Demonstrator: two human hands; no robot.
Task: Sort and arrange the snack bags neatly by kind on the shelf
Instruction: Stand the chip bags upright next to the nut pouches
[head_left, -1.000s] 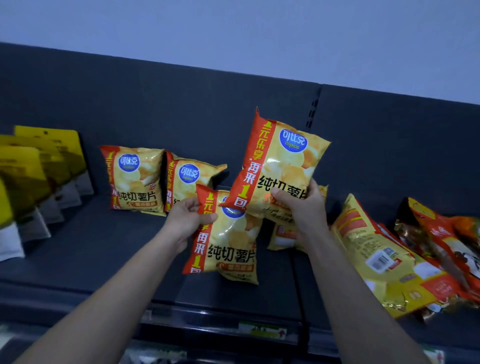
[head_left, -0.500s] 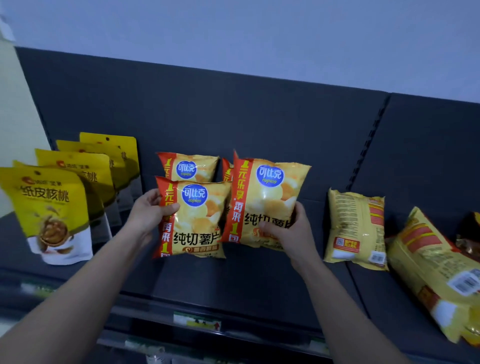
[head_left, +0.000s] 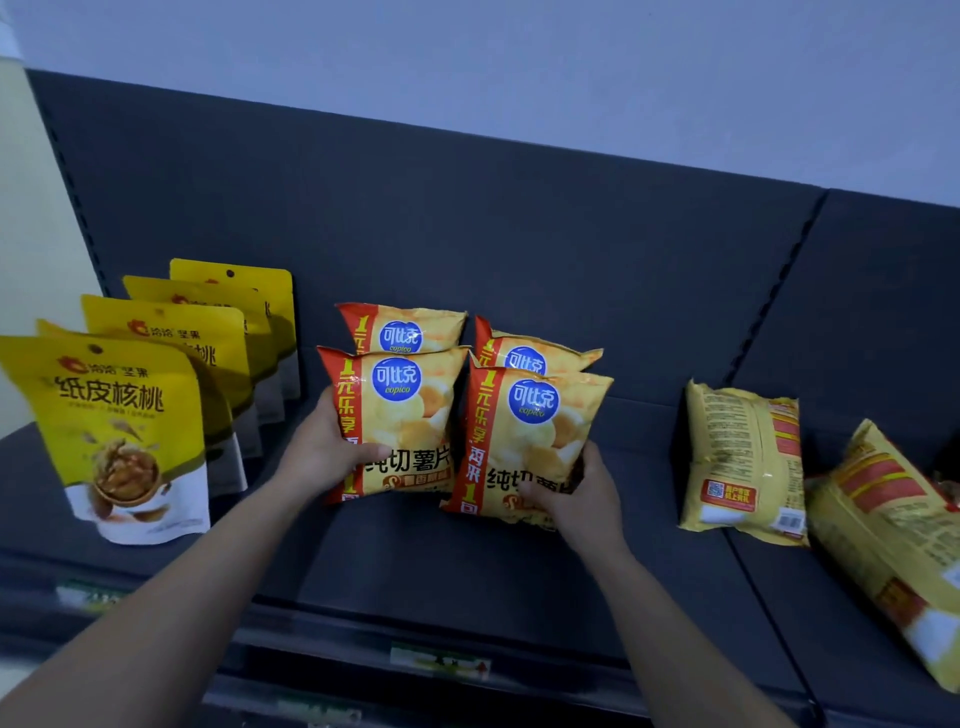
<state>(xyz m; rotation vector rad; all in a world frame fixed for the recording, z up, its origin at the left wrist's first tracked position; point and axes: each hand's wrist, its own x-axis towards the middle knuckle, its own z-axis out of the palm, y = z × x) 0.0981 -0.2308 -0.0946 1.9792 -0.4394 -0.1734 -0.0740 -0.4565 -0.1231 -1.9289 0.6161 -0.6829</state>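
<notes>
Two yellow-and-red potato chip bags stand upright side by side on the dark shelf (head_left: 467, 561). My left hand (head_left: 324, 449) grips the left front chip bag (head_left: 402, 415) by its lower left edge. My right hand (head_left: 574, 496) grips the right front chip bag (head_left: 530, 431) at its lower right corner. Directly behind them stand two more chip bags of the same kind, the back left chip bag (head_left: 402, 327) and the back right chip bag (head_left: 535, 351), mostly hidden.
Several yellow walnut pouches (head_left: 111, 431) stand in a row at the left. A yellow snack bag (head_left: 743, 462) stands back side out to the right, and a larger yellow bag (head_left: 893, 540) leans at the far right. The shelf's front rail carries price tags (head_left: 441, 660).
Both hands have set their chip bags down in front of the two back bags. The right bag came down and left from the air. The view has shifted left.
</notes>
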